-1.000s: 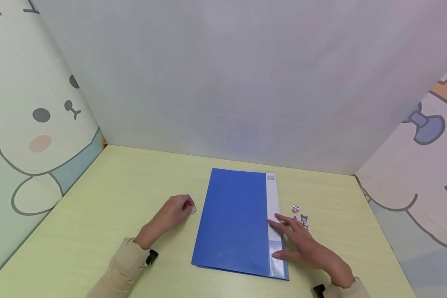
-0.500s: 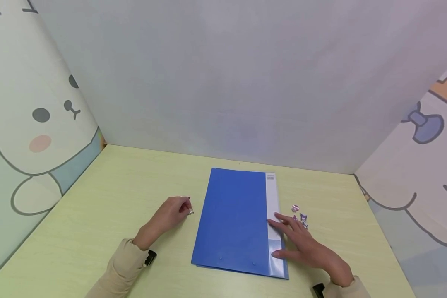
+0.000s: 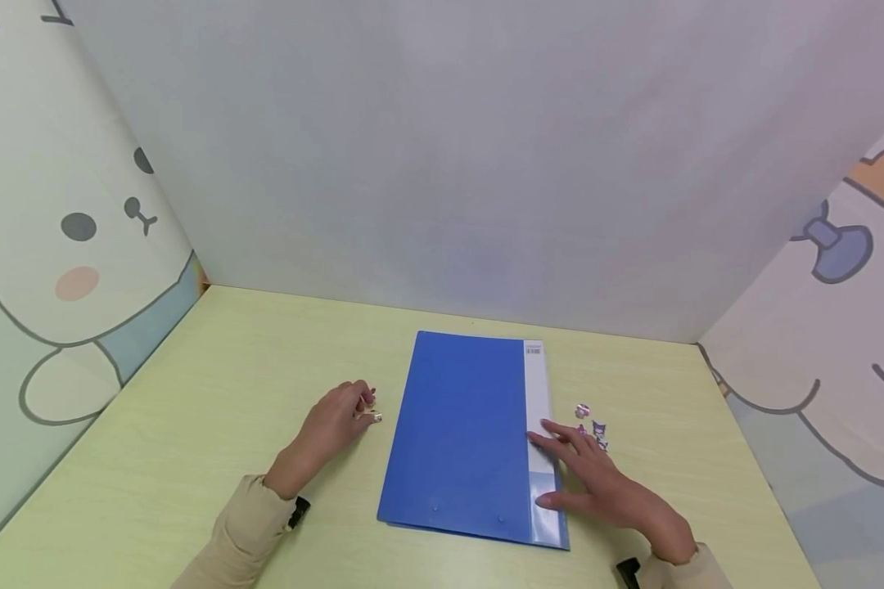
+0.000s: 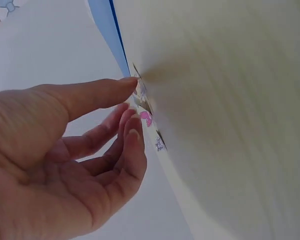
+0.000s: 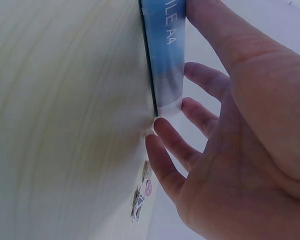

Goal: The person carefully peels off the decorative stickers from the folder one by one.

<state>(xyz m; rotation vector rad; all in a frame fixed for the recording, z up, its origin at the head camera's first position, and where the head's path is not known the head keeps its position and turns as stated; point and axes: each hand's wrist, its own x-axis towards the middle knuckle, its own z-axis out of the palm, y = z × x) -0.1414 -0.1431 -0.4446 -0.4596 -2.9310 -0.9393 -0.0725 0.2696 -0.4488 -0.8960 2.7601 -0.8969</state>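
Observation:
A blue A4 file folder (image 3: 457, 433) lies closed on the table, its pale spine strip on the right. To its left, my left hand (image 3: 331, 425) is at several small cartoon stickers (image 4: 146, 118). Its thumb tip touches or nearly touches one of them, and the curled fingers stand apart from the thumb. Parts of these stickers are hidden behind the fingertips. My right hand (image 3: 593, 474) rests with spread fingers on the folder's spine (image 5: 165, 50). Several purple and pink stickers (image 3: 599, 429) lie just beyond that hand, on the table to the right of the folder.
The pale yellow table (image 3: 265, 352) reaches back to a grey-white cloth wall (image 3: 457, 164). Cartoon-printed panels (image 3: 66, 204) stand at both sides. A black strap piece (image 3: 299, 512) shows at the left cuff, and a similar one at the right.
My left thumb and fingers have parted, and more of the stickers under them shows. The right hand and the folder have stayed in place.

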